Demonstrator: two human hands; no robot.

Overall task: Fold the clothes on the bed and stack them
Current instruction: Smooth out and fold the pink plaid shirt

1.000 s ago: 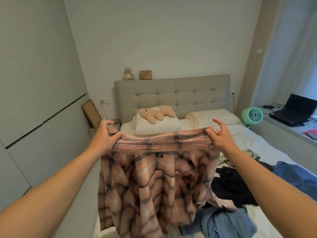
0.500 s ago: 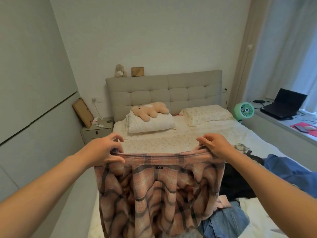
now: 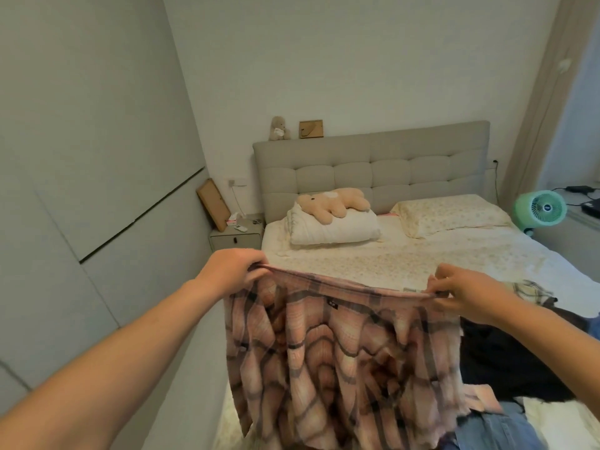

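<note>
Fingers of both hands pinch plaid shirt's top edge.

No words or numbers can be read here. The pink checked shirt has a small dark tag just under its top edge, near the middle, but any letters on it are too tiny and blurry to make out. A little pale label sits on the top edge more to the right, and it cannot be read either. The green fan at the far right has a dark round spot in its middle with a pale mark, too small to read.
</note>
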